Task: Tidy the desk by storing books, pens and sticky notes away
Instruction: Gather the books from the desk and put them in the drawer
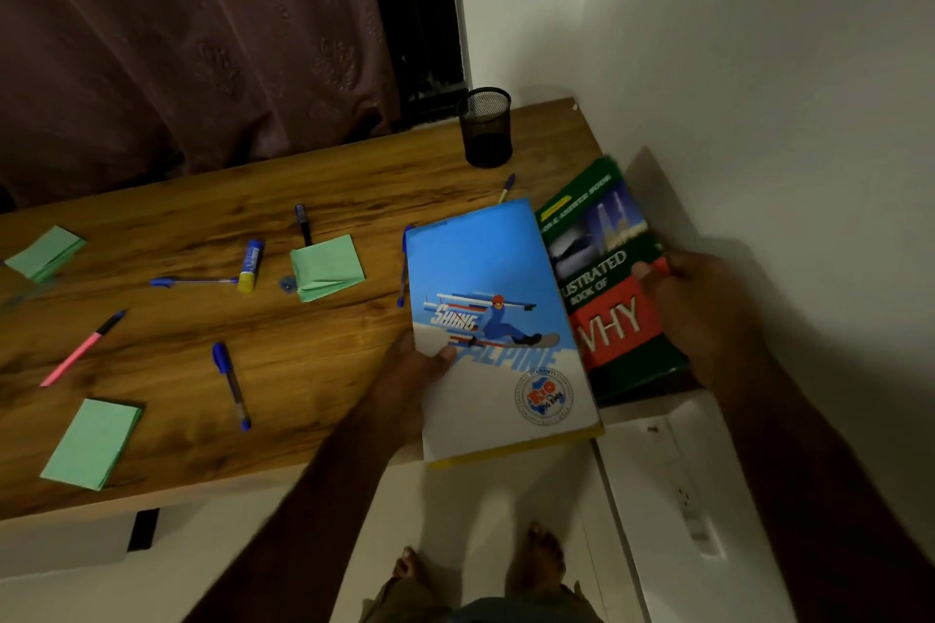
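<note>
Head view. The left hand (422, 369) grips the blue skiing notebook (498, 319) at its left edge, thumb pressed on the cover and fingers hidden beneath. The notebook is tilted and overhangs the front right end of the wooden desk (303, 197). The right hand (693, 304) clasps the green illustrated book (607, 268) at its right edge, fingers curled over the cover. This book sits just beside the notebook, partly under it, at the desk's right end against the wall.

Handling, as a judgement: the notebook looks thin and light, with a flexible cover likely to sag if held by one corner; a grip along the spine edge or a flat hand beneath would suit it. The green book appears thicker, stiffer and heavier, with a glossy cover that may slip; a full grip across the edge is advisable. Neither looks fragile.

Count: two books. Three green sticky-note pads: one at far left (45, 253), one at centre (328, 268), one at front left (93, 443). Pens visible: six, namely a blue pen (195, 281), a dark pen (303, 224), a pink pen (83, 349), a blue pen at front (231, 385), one partly hidden beside the notebook (403, 278) and one behind it (507, 187). One item resembling a glue stick (250, 266). One black mesh pen holder (485, 127) at the rear; its contents cannot be determined.
</note>
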A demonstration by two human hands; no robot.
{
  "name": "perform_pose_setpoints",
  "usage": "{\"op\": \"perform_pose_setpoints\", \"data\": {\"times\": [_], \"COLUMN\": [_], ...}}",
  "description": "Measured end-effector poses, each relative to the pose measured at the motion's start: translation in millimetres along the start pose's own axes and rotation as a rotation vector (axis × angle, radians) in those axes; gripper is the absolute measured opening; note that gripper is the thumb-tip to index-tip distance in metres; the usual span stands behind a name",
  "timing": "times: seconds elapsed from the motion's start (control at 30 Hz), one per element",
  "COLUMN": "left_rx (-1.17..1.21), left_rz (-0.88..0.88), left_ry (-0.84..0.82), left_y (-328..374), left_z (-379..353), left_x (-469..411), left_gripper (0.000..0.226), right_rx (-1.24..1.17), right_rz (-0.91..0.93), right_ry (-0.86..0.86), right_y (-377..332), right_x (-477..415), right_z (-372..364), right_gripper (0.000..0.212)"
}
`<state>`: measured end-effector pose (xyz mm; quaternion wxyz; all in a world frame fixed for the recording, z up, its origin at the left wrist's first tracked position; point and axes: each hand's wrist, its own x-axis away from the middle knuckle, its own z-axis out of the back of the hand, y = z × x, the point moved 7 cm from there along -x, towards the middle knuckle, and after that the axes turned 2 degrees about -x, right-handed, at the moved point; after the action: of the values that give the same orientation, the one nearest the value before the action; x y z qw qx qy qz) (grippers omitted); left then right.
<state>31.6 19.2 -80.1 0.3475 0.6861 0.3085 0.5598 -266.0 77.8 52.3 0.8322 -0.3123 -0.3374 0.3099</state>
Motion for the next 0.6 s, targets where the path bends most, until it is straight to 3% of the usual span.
{"op": "perform_pose_setpoints", "data": {"times": [0.17, 0.37, 0.5, 0.6], "left_rx": [0.005, -0.014, 0.045, 0.129], "left_rz": [-0.008, -0.005, 0.111, 0.191], "left_ry": [0.032, 0.053, 0.033, -0.039], "left_y": [-7.8, -14.0, -11.8, -7.4], "left_z": [2.0, 3.2, -2.6, -9.4], "left_x": [-0.3, -11.1, -13.1, -9.7], "left_gripper": [0.063, 0.063, 0.057, 0.063], "right_rx": [0.080, 0.081, -0.325, -0.427], "right_rz": [0.131, 0.247, 0.078, -0.066], "right_ry": [0.175, 0.147, -0.045, -0.141], "right_y": [-31.5, -59.4, -43.8, -16.1], "right_x": [13.2, 19.8, 13.2, 5.0], "right_z": [43.9, 45.2, 20.0, -20.7], "right_gripper": [0.030, 0.024, 0.021, 0.014]}}
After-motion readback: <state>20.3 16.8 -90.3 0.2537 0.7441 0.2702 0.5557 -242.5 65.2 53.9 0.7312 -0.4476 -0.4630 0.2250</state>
